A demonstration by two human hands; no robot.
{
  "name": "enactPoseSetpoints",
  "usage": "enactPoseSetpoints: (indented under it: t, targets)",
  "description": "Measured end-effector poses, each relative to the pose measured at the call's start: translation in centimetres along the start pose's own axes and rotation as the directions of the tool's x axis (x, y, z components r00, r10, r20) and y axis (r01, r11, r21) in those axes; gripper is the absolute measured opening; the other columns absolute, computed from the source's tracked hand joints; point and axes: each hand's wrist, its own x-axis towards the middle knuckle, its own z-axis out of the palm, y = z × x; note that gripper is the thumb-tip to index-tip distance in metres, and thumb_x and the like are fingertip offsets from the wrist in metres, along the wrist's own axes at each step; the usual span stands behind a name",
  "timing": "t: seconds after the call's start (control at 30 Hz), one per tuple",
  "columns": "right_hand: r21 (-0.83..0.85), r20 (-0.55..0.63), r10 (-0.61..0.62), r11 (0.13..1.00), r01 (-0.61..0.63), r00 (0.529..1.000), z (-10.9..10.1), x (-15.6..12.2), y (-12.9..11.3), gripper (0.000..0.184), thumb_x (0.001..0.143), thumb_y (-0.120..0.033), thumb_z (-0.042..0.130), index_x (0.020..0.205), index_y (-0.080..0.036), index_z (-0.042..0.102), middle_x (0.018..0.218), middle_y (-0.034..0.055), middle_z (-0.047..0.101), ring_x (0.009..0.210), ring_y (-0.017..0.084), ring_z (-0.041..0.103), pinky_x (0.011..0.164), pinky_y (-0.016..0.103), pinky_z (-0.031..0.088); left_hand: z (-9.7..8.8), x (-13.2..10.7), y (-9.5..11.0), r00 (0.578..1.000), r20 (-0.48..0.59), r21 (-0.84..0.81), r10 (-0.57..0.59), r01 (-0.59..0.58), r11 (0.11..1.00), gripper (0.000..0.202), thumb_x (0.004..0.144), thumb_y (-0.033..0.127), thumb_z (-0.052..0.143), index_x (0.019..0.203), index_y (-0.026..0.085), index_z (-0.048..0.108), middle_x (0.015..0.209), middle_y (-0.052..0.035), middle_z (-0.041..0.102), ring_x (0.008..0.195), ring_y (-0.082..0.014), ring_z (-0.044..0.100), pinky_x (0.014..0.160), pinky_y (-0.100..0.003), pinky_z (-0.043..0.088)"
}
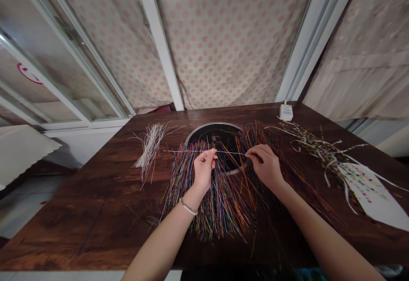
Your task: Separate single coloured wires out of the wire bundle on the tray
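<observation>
My left hand (204, 169) and my right hand (265, 167) pinch a thin white strand (188, 151), which runs taut and level between them. Below my hands, a wide fan of thin multicoloured strands (211, 191) spreads over the dark wood table (79, 213) and drapes across a round black ring-rimmed object (217, 135). Part of that object is hidden by the strands and my hands. A pearl-like bead bracelet (188, 207) circles my left wrist. Neither hand touches the table.
A loose bundle of white strands (151, 149) lies left of my hands. To the right are speckled strips (322, 153), a dotted white sheet (367, 191) and a small white box with a cord (286, 113). The table's far edge meets a polka-dot cloth.
</observation>
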Motion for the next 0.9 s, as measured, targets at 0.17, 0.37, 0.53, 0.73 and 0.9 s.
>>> enactPoseSetpoints:
  t: [0.17, 0.37, 0.53, 0.73, 0.9]
  targets:
    - [0.34, 0.506, 0.335, 0.769, -0.541, 0.795, 0.15, -0.02, -0.16, 0.012, 0.067, -0.027, 0.064, 0.065, -0.016, 0.061, 0.061, 0.0005, 0.057, 0.057, 0.013, 0.05, 0.058, 0.027, 0.04, 0.35, -0.26, 0.29, 0.999, 0.054, 0.044, -0.009, 0.007, 0.999, 0.026, 0.069, 0.038, 0.065, 0.073, 0.013, 0.064, 0.074, -0.004, 0.062, 0.042, -0.0024, 0.037, 0.04, -0.018, 0.024]
    - [0.457, 0.822, 0.19, 0.341, -0.822, 0.536, -0.3, 0.21, -0.33, 0.022, 0.063, -0.032, 0.064, 0.058, -0.015, 0.051, 0.056, 0.0012, 0.047, 0.051, 0.01, 0.041, 0.049, 0.026, 0.035, 0.54, -0.47, 0.29, 0.98, 0.182, 0.032, -0.076, 0.072, 0.997, 0.028, 0.071, 0.04, 0.064, 0.076, 0.012, 0.064, 0.068, -0.0017, 0.059, 0.041, -0.0021, 0.034, 0.038, -0.018, 0.019]
    - [0.527, 0.785, 0.199, 0.283, -0.802, 0.586, -0.37, 0.49, -0.06, 0.022, 0.068, -0.032, 0.059, 0.06, -0.017, 0.046, 0.059, 0.0005, 0.041, 0.053, 0.01, 0.038, 0.047, 0.025, 0.033, 0.45, -0.5, 0.11, 0.942, 0.294, -0.022, -0.164, 0.179, 0.984, 0.03, 0.071, 0.041, 0.063, 0.076, 0.012, 0.062, 0.061, 0.0011, 0.051, 0.038, -0.0006, 0.027, 0.037, -0.019, 0.012]
    - [0.508, 0.563, 0.403, 0.52, -0.687, 0.722, -0.2, 0.4, 0.05, 0.02, 0.066, -0.034, 0.062, 0.063, -0.016, 0.054, 0.056, -0.0002, 0.047, 0.05, 0.011, 0.041, 0.047, 0.025, 0.034, 0.32, -0.48, 0.32, 0.949, 0.264, -0.048, -0.171, 0.19, 0.981, 0.032, 0.069, 0.043, 0.065, 0.077, 0.012, 0.063, 0.064, 0.0005, 0.052, 0.039, -0.0006, 0.026, 0.037, -0.02, 0.012]
    - [0.217, 0.38, 0.466, 0.795, -0.566, 0.799, 0.61, -0.22, 0.17, 0.014, 0.062, -0.029, 0.065, 0.061, -0.016, 0.062, 0.056, -0.0001, 0.057, 0.052, 0.012, 0.048, 0.051, 0.025, 0.038, 0.41, -0.64, 0.51, 0.975, 0.207, -0.048, -0.081, 0.093, 0.995, 0.027, 0.072, 0.039, 0.063, 0.074, 0.012, 0.063, 0.066, -0.0004, 0.054, 0.04, -0.001, 0.028, 0.039, -0.019, 0.015]
